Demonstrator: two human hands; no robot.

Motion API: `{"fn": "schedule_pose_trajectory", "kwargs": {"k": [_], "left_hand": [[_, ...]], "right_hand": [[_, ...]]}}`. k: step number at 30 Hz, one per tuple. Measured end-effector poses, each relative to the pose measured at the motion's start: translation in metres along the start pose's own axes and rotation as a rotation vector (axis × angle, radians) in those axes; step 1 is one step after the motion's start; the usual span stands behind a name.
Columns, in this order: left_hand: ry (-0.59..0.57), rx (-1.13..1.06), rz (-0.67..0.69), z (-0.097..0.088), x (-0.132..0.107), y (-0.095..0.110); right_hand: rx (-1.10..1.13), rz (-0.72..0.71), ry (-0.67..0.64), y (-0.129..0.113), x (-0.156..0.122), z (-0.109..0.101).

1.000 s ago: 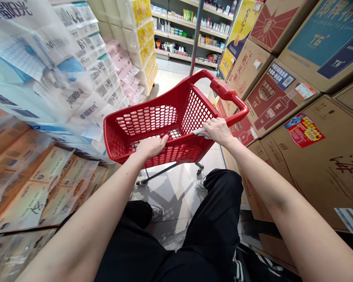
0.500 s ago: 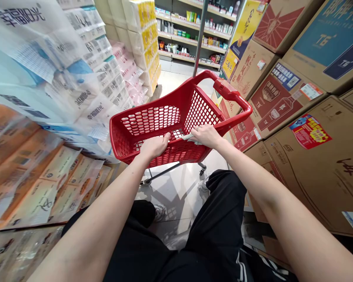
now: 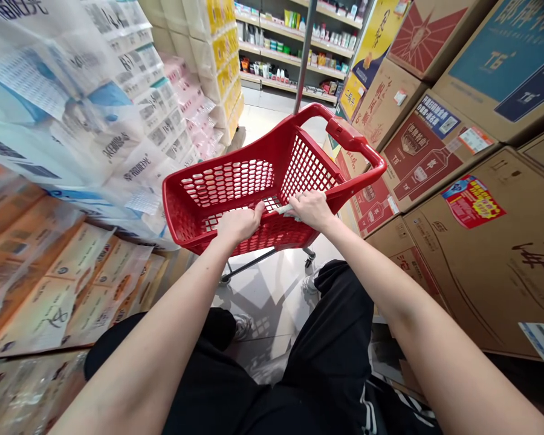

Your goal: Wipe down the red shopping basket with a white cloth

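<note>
- Basket (image 3: pixel 263 142) of the red shopping cart stands before the person; bright light passes through its many holes.
- It is of smooth, hard plastic, with grid walls, a thick rounded rim and a curved handle (image 3: pixel 349 136).
- Left hand (image 3: pixel 239 225) lies over the near rim, thumb stretched out to the right; its fingers are hidden, so I cannot tell how tightly it grips.
- Right hand (image 3: pixel 312 208) holds a pale, crumpled cloth (image 3: pixel 286 210), closed around it; one end comes out beyond the fingertips, touching the same rim, between both hands.
- Cardboard cartons (image 3: pixel 480 260) are stacked on the right; their contents I cannot see.
</note>
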State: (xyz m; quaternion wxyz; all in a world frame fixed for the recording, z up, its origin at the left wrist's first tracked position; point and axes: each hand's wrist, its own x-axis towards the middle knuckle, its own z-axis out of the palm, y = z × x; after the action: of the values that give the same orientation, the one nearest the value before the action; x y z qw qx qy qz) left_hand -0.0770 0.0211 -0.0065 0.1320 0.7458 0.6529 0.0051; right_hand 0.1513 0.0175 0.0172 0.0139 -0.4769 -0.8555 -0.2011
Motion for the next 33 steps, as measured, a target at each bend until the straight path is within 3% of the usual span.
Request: {"fn": "schedule_pose_trajectory", "kwargs": {"k": [3, 9, 19, 33], "left_hand": [[-0.002, -0.01, -0.011, 0.0, -0.002, -0.001], [-0.036, -0.034, 0.08, -0.004, -0.002, -0.007], [-0.091, 0.027, 0.082, 0.004, 0.0, -0.048], [-0.05, 0.044, 0.073, 0.002, 0.0, -0.035]], "right_hand": [[0.033, -0.025, 0.026, -0.009, 0.004, 0.003], [0.044, -0.072, 0.048, 0.001, 0.001, 0.007], [0.064, -0.056, 0.047, 0.005, 0.006, 0.01], [-0.003, -0.074, 0.045, 0.01, 0.009, 0.018]]}}
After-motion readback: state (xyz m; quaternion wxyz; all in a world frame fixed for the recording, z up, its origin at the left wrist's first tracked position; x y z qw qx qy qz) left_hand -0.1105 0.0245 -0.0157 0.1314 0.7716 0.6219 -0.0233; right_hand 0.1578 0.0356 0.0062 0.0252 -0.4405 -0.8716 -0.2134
